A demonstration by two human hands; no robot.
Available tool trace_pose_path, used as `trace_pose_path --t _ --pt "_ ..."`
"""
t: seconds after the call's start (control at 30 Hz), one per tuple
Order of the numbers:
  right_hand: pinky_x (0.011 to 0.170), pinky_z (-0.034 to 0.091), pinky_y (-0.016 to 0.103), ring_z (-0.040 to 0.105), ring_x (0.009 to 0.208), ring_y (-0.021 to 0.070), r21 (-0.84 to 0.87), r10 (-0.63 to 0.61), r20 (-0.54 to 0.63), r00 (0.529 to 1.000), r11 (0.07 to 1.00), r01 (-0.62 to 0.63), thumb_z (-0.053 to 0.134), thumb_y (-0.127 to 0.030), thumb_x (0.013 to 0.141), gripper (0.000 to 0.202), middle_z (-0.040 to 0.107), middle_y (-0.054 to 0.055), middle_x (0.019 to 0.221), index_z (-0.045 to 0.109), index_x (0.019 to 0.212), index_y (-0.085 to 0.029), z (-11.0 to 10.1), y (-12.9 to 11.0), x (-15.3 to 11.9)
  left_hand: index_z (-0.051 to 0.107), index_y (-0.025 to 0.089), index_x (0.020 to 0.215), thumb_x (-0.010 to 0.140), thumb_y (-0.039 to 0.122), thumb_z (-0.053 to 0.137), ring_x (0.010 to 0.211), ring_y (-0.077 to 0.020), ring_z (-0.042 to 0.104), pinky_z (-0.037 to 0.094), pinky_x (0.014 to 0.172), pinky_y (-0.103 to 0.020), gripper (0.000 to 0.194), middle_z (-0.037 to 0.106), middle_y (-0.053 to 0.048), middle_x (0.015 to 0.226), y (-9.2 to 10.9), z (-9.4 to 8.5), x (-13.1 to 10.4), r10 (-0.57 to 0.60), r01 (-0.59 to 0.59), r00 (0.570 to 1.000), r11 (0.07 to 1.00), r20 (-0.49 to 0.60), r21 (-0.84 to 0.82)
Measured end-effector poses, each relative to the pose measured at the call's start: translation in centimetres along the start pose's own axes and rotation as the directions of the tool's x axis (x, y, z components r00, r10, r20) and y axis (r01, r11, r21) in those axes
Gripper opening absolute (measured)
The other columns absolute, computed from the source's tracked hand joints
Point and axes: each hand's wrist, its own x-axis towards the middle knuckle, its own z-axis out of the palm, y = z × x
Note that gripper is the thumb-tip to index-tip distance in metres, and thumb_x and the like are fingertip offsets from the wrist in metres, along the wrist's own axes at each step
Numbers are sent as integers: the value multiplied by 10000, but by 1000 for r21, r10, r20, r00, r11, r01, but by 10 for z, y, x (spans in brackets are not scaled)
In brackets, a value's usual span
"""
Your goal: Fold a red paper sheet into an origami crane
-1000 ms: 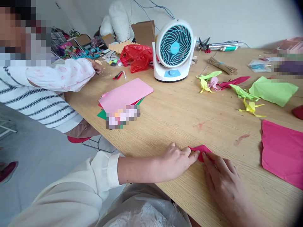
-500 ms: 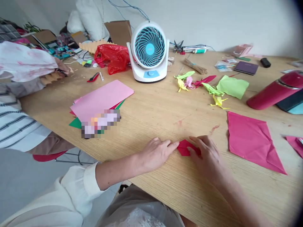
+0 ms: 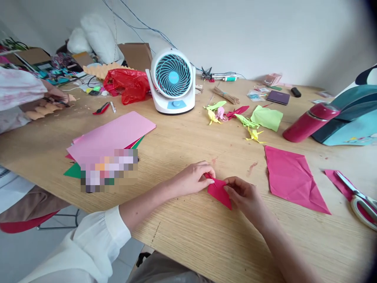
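Between my hands is a small folded piece of red-pink paper (image 3: 219, 193), tilted up off the table. My left hand (image 3: 196, 179) pinches its upper left part between thumb and fingers. My right hand (image 3: 243, 195) grips the right edge, thumb in front and fingers curled behind. To the right lies a creased sheet of pink-red paper (image 3: 294, 179). Beyond my hands, several folded paper figures, among them a yellow one (image 3: 255, 135), sit near a crumpled light green sheet (image 3: 267, 118).
A stack of coloured paper (image 3: 114, 135) lies at left, partly covered by a blurred object. A white fan (image 3: 173, 84) stands at the back. Scissors (image 3: 357, 196), a red flask (image 3: 309, 124) and a teal bag (image 3: 350, 118) are at right. A co-worker's hand (image 3: 57, 94) shows far left.
The folded paper has been lifted from lying flat and turned. My left hand has gone from pressing its edge to pinching it. The view has shifted right, bringing the scissors and bag into sight.
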Motion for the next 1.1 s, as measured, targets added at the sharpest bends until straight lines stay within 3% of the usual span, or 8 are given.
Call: trace_pose_path --t 0.13,0.23,0.4,0.53,0.63,0.73,1.0,1.1 --pt "491 403 234 470 563 109 130 -16 -2 1000 991 16 702 -572 796 407 565 -9 690 617 877 -182 1 0 -3 622 164 882 889 236 613 710 -107 564 435 667 -221 73 613 16 786 -1 8 3 -151 138 988 947 -23 -291" --pt "553 442 244 522 654 129 155 -49 39 998 987 42 693 -547 833 383 613 24 786 632 922 -180 3 1 -6 608 157 851 884 249 601 659 -95 524 403 622 -216 98 576 27 739 -2 13 1 -198 176 980 907 -19 -383" --pt "604 424 262 520 677 137 33 -19 72 997 999 17 667 -516 880 344 628 28 814 653 956 -180 12 6 -10 636 137 822 833 257 676 662 -91 519 405 634 -218 127 596 18 728 4 13 -2 -226 209 973 813 37 -544" --pt "606 392 267 492 667 139 -52 -71 59 996 996 74 622 -448 916 271 583 9 747 652 883 -182 17 1 -12 640 125 867 785 259 731 665 -89 523 412 632 -216 182 607 10 745 12 12 -4 -249 224 967 707 60 -671" --pt "635 397 271 500 702 144 -69 -155 72 985 985 160 619 -400 917 240 567 10 769 627 802 -189 20 -5 -14 637 126 915 778 260 730 674 -94 528 420 643 -224 213 595 15 748 15 13 -6 -262 232 963 685 63 -691" --pt "683 406 282 514 751 154 -91 -192 63 979 976 197 569 -389 951 275 567 23 809 583 755 -196 22 -7 -15 625 133 843 799 280 698 637 -84 479 378 603 -218 170 533 36 700 16 15 -7 -283 250 957 713 57 -655" --pt "607 374 255 461 652 125 87 -124 35 992 989 120 579 -426 954 270 528 -10 715 582 810 -197 32 -1 -20 574 144 719 820 338 674 616 -88 441 345 579 -229 241 515 36 669 19 16 -8 -314 232 949 764 -33 -602" --pt "559 340 243 425 602 110 106 -99 22 995 990 96 624 -401 928 258 505 -26 667 578 783 -193 34 1 -20 578 146 733 838 372 659 608 -91 443 348 570 -228 262 514 37 657 19 17 -8 -319 246 948 759 -16 -604"
